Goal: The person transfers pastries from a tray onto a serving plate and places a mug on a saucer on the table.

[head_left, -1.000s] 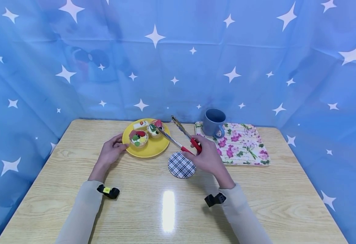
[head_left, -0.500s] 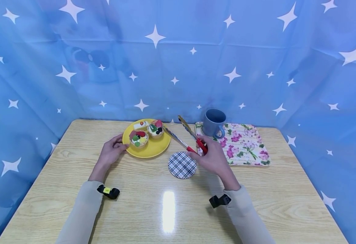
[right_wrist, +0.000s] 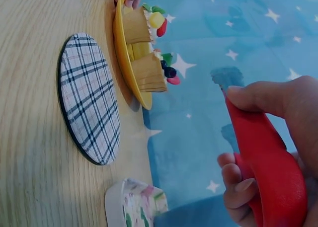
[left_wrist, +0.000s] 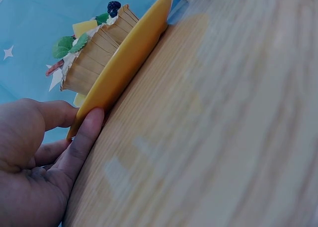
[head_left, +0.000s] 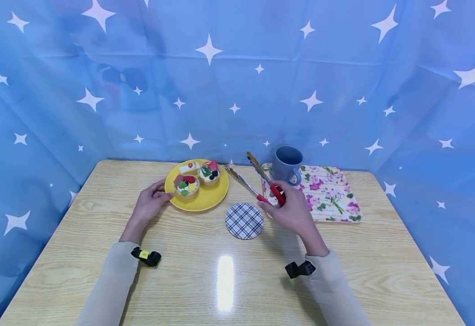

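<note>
My left hand (head_left: pixel 149 203) pinches the left rim of a yellow plate (head_left: pixel 209 198), thumb and fingers on either side of the edge in the left wrist view. The plate carries two fruit-topped tarts, one at the front (head_left: pixel 186 187) and another tart (head_left: pixel 209 174) at the right, plus a small white cake piece (head_left: pixel 189 168) behind. With my right hand (head_left: pixel 292 210) I grip red-handled tongs (head_left: pixel 277 194). Their metal arms are spread, nothing between the tips, just right of the plate. In the right wrist view the red handle (right_wrist: pixel 268 172) fills the palm.
A round plaid coaster (head_left: pixel 244 221) lies on the wooden table (head_left: pixel 180 271), between plate and right hand. Behind that hand is a floral tray (head_left: pixel 335 194) with a blue mug (head_left: pixel 287 165) standing at its left end. A blue star-patterned curtain (head_left: pixel 237 81) hangs around the table.
The tongs, in my right hand, have moved right, away from the right-hand tart toward the tray. My left hand has stayed on the plate's rim.
</note>
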Available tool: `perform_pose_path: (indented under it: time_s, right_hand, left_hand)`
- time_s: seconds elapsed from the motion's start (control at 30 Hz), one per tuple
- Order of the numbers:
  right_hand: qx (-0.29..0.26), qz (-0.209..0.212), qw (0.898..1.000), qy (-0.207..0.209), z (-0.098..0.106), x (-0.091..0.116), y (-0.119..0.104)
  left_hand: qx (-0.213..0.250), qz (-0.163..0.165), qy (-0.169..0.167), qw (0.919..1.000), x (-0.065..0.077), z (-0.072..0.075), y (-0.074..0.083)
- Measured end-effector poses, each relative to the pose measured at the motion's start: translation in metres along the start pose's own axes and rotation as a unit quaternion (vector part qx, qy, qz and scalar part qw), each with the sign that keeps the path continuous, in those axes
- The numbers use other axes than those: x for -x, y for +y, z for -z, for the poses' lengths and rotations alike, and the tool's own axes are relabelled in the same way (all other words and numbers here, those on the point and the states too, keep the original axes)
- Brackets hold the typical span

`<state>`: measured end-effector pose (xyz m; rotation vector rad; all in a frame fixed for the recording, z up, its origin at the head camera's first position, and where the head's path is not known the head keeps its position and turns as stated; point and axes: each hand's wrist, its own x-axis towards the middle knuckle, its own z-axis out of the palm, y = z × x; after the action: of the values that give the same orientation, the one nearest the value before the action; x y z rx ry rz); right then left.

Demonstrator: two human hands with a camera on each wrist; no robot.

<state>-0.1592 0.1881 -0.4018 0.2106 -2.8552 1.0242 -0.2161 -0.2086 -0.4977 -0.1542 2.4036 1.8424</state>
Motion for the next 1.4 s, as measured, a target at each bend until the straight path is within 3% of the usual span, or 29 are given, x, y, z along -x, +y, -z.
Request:
perform_pose_path:
  time_s: [1.4]
  right_hand:
    - [0.002,-0.036,0.998,0.046,0.036,0.016,0.025]
  left_hand:
    - [0.004,-0.006,0.001,1.0,0.0,0.0,0.0]
